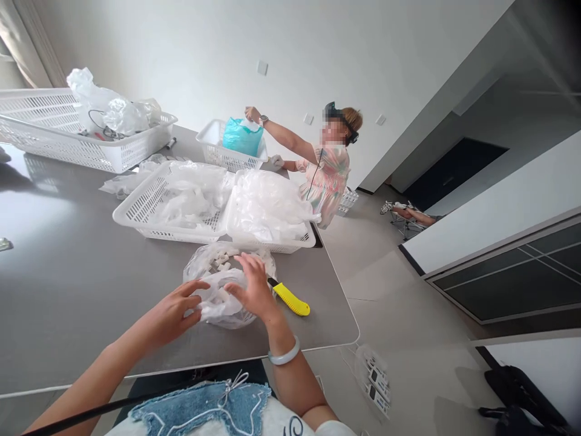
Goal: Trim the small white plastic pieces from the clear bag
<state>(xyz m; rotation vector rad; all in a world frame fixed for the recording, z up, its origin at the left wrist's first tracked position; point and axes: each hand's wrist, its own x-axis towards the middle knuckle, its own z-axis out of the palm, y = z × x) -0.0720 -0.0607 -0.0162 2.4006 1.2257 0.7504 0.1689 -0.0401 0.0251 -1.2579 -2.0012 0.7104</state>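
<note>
"What are the hands doing?"

"The left hand (170,313) rests against the clear plastic bag (218,303) at 9 o'clock, fingers close together. The right hand (252,287) spreads over it at 1 o'clock."

"Where's the bag?"

"On the grey table (91,290), between both hands, with small white pieces (221,260) inside."

"Anything nearby?"

"A yellow-handled utility knife (290,299), just beside the right hand, at 3 o'clock."
</note>
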